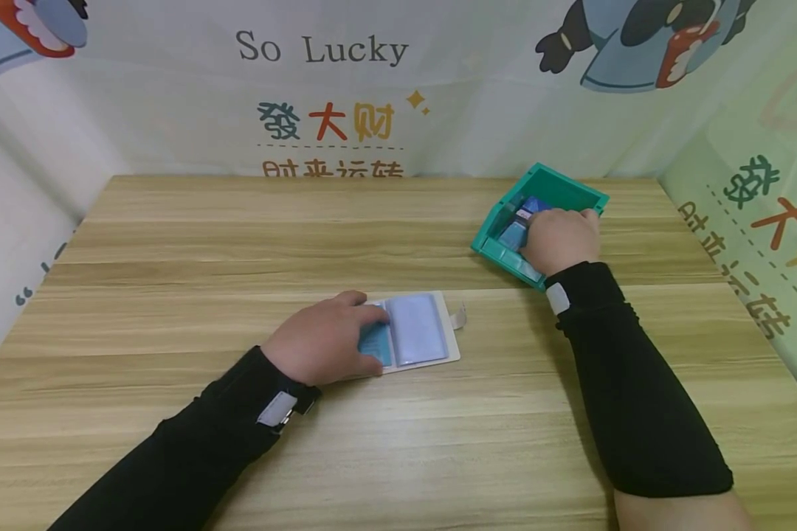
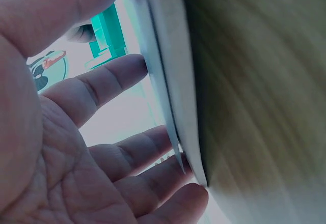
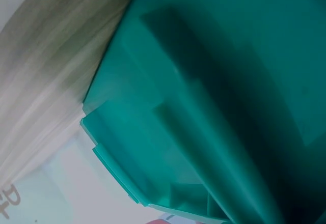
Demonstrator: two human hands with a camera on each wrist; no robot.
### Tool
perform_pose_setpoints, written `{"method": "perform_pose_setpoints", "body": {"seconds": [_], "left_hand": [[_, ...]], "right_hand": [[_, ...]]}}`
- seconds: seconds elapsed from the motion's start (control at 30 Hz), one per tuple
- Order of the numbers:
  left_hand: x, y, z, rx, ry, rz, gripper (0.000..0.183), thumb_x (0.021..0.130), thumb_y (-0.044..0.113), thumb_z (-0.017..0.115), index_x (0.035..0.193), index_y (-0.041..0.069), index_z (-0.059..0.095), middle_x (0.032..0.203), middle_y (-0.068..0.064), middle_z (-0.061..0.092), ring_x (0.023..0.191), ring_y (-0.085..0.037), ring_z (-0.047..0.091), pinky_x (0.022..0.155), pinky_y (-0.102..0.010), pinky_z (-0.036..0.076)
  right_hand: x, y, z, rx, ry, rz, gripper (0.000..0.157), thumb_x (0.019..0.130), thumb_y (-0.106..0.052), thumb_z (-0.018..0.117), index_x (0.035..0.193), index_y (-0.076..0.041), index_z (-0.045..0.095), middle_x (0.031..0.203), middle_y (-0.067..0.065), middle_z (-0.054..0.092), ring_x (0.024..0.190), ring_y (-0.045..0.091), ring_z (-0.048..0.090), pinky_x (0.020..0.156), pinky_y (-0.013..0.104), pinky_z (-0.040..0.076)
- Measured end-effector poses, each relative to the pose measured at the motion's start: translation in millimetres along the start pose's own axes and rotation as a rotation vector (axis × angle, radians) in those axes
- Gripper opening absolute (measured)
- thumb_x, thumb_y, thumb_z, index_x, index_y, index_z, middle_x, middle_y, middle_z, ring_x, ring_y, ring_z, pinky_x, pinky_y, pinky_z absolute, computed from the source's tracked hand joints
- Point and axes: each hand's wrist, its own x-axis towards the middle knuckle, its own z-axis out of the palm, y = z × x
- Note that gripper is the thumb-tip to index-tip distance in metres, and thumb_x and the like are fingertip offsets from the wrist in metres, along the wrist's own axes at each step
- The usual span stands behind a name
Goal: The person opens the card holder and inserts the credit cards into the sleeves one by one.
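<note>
A small opened card holder (image 1: 420,332) with clear plastic sleeves lies on the table, its strap (image 1: 460,317) sticking out to the right. My left hand (image 1: 325,335) rests on its left half, partly covering a light-blue card (image 1: 375,344). In the left wrist view, the fingers (image 2: 119,76) of that hand are spread against the holder's edge (image 2: 178,66). My right hand (image 1: 563,240) reaches down into a green bin (image 1: 574,193), beside blue packets or cards (image 1: 516,230). Its fingertips are hidden, so what it holds there cannot be seen. In the right wrist view, the bin's outer wall (image 3: 137,147) fills most of the picture.
The wooden table (image 1: 239,243) runs back to a printed cloth backdrop (image 1: 332,74). More of that cloth hangs at the left and right sides. The bin stands at an angle near the table's back right.
</note>
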Motion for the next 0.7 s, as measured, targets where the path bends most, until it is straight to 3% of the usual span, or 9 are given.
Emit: {"method": "perform_pose_setpoints", "body": {"seconds": [0.37, 0.7], "left_hand": [[0.4, 0.3, 0.5, -0.009, 0.007, 0.009, 0.062, 0.074, 0.050, 0.073, 0.126, 0.021, 0.059, 0.134, -0.013, 0.046, 0.097, -0.024, 0.050, 0.085, -0.041, 0.047], [0.2, -0.4, 0.9, -0.019, 0.016, 0.014, 0.059, 0.074, 0.048, 0.074, 0.123, 0.019, 0.060, 0.132, -0.012, 0.047, 0.093, -0.022, 0.050, 0.083, -0.039, 0.048]], "right_hand": [[1.3, -1.2, 0.9, -0.020, -0.002, 0.029, 0.021, 0.087, -0.012, 0.049, 0.071, -0.004, 0.061, 0.081, 0.017, 0.062, 0.077, 0.029, 0.051, 0.081, 0.052, 0.028], [0.7, -3.3, 1.0, -0.020, 0.002, 0.041, 0.021, 0.087, -0.010, 0.049, 0.072, -0.004, 0.061, 0.080, 0.016, 0.062, 0.077, 0.028, 0.051, 0.083, 0.052, 0.028]]}}
